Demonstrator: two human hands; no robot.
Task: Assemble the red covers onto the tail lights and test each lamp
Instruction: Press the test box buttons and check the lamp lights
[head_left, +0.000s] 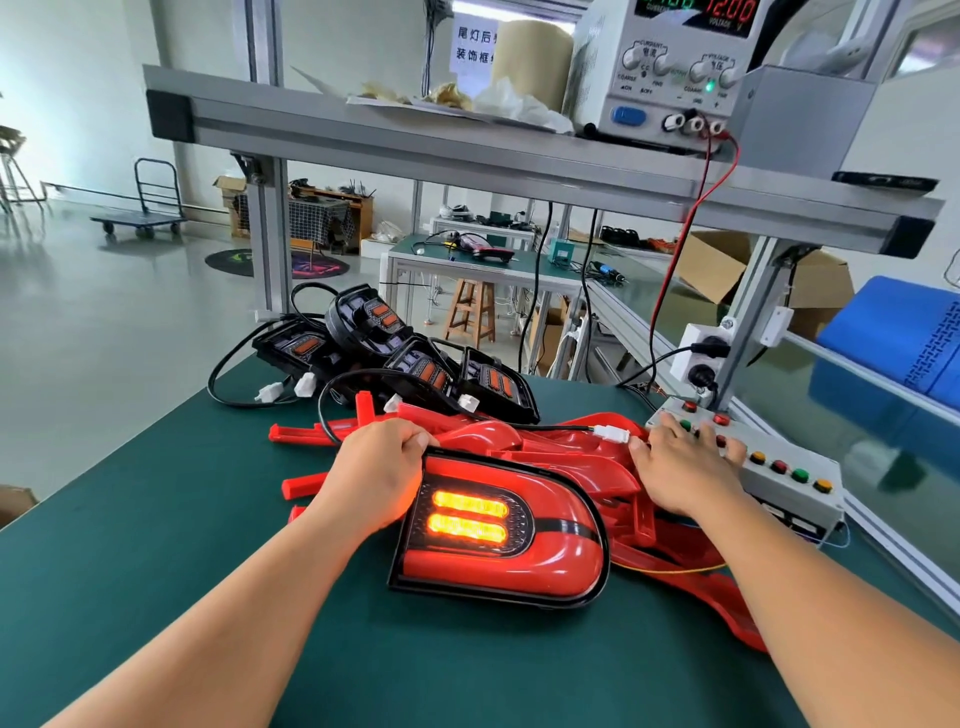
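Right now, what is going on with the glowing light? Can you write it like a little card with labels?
glowing: tail light, red cover on, two orange bars lit, lying on the green table
holding: left hand grips its top left edge
buttons: right hand, fingers stretched onto the button box
power: power supply on the shelf shows 12.00
waiting: black lamps without covers at the back; loose red covers behind the lit one

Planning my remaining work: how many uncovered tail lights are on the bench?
4 uncovered tail lights in the far pile: leftmost, tilted one behind it, middle, rightmost. Others may be hidden underneath.
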